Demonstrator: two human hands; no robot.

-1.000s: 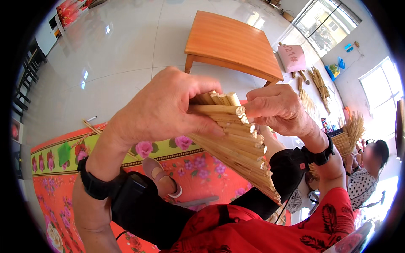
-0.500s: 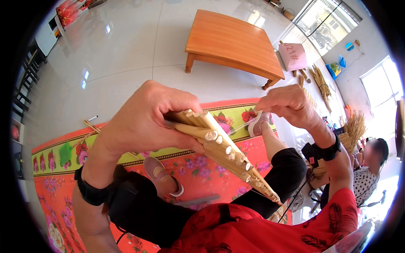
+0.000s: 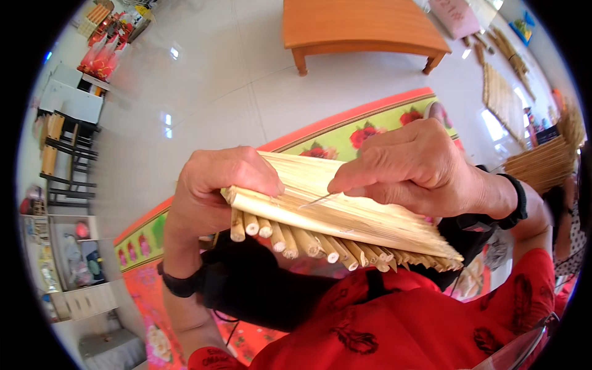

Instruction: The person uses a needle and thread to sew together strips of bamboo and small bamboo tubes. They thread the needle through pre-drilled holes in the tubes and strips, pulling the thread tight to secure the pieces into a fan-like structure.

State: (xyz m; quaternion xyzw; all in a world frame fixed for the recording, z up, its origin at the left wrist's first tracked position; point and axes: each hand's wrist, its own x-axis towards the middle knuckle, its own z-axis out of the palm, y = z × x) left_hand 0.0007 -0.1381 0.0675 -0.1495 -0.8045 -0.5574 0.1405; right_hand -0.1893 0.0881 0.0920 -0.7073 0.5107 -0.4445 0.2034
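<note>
Left hand [image 3: 231, 179]: thumb and fingers clamped on the left end of the stalk mat [image 3: 370, 223].
Right hand [image 3: 407, 169]: fingertips pinching a thin needle [image 3: 318, 200] that points left, over the stalks.
Stalk mat: held above the lap, cut ends on the near side.
Table [image 3: 364, 28]: far side, beyond the flowered sheet [image 3: 383, 125].

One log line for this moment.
left hand: grips stalk panel; right hand: pinches needle-like piece over panel; table: beyond floral mat
</note>
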